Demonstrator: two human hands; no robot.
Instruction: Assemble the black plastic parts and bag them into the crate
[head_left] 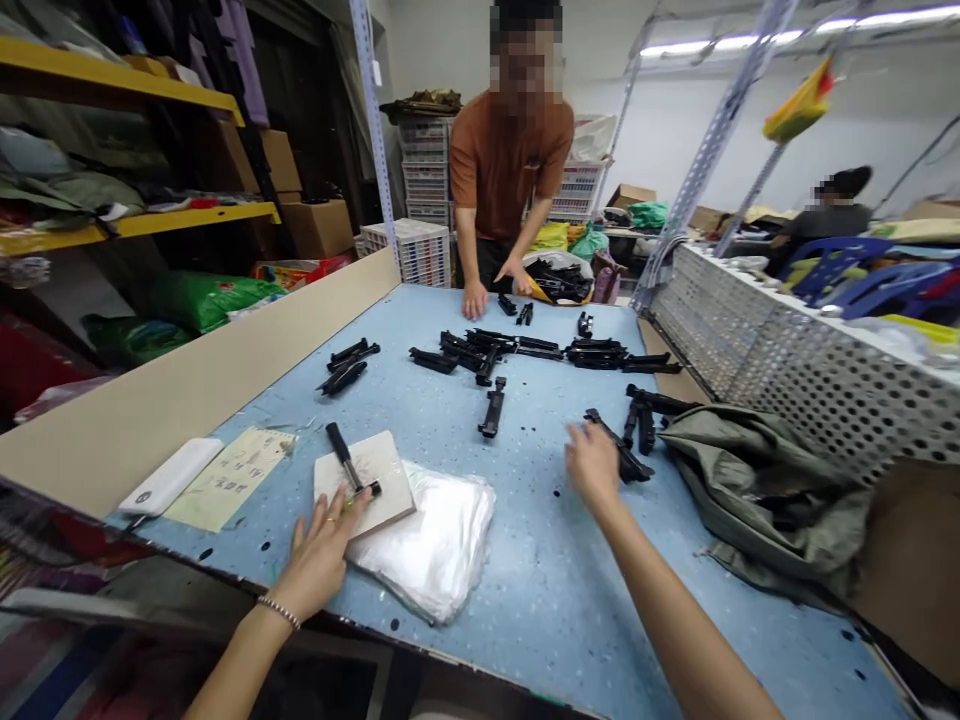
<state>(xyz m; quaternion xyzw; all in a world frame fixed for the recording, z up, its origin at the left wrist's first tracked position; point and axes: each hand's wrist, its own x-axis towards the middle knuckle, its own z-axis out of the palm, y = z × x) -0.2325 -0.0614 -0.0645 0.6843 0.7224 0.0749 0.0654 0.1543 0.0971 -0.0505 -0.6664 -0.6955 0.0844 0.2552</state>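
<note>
My left hand (321, 553) lies flat with fingers spread on a pale board (365, 482) near the table's front edge. A black-handled tool (347, 459) rests on that board at my fingertips. A stack of clear plastic bags (437, 540) lies under and beside the board. My right hand (592, 467) reaches forward over the blue table (540, 590), fingers loosely apart and holding nothing, close to a black plastic part (621, 448). Several more black parts (491, 352) lie scattered across the middle and far side.
A person in a brown shirt (504, 165) stands at the far edge with both hands on the table. A green jacket (765, 490) is heaped at the right beside a perforated metal panel (787, 360). A white case (171, 476) and paper sheet (229, 476) lie at left.
</note>
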